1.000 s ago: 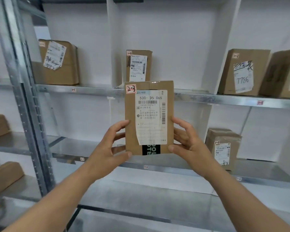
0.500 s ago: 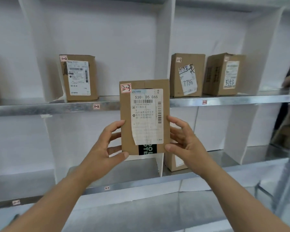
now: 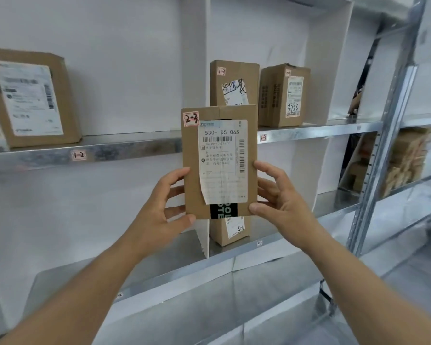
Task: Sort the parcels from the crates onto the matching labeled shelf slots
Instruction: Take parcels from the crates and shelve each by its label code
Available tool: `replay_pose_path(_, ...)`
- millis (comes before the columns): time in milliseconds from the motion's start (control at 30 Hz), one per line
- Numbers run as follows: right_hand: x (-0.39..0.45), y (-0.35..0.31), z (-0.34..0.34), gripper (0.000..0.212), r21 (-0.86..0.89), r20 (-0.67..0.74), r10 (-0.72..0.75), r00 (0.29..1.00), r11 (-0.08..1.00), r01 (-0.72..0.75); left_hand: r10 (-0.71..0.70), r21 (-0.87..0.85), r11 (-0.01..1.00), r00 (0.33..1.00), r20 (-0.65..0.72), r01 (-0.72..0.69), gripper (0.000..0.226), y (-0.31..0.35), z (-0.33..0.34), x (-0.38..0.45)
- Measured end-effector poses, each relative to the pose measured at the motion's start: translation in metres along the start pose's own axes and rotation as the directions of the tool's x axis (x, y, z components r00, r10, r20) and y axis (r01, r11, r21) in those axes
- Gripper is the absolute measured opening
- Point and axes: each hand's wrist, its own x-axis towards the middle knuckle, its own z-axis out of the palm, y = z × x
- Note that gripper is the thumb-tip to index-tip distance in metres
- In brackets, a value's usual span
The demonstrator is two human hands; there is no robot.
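**Count on the rack**

You have five cardboard parcels in view: one (image 3: pixel 219 160) in your hands, three on the upper shelf (image 3: pixel 33 95) (image 3: pixel 234 82) (image 3: pixel 284 94), one (image 3: pixel 232 229) on the lower. Two hands (image 3: pixel 164 207) (image 3: pixel 281 197). Three readable slot tags (image 3: pixel 79 154) (image 3: pixel 263 137) (image 3: pixel 259 243).

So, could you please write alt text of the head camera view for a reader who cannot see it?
Two bare hands, left hand and right hand, hold a brown parcel marked 2-3 upright in front of metal shelves. Behind it, the upper shelf carries tags 1-2 and 1-3 and three boxes; another box stands on the lower shelf.
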Motion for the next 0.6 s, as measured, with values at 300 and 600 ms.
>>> replay_pose_path(300,-0.013,0.024,-0.04,0.073,0.01,-0.015,0.046,0.999,0.999,-0.046,-0.022,-0.054,0.998,0.999,0.047,0.025,0.088,-0.012,0.046,0.015)
replay_pose_path(600,-0.005,0.069,-0.139,0.073,0.002,0.064,0.041,0.997,0.999,-0.041,-0.061,-0.102,0.993,0.998,-0.002,0.061,0.08,-0.015,0.142,0.056)
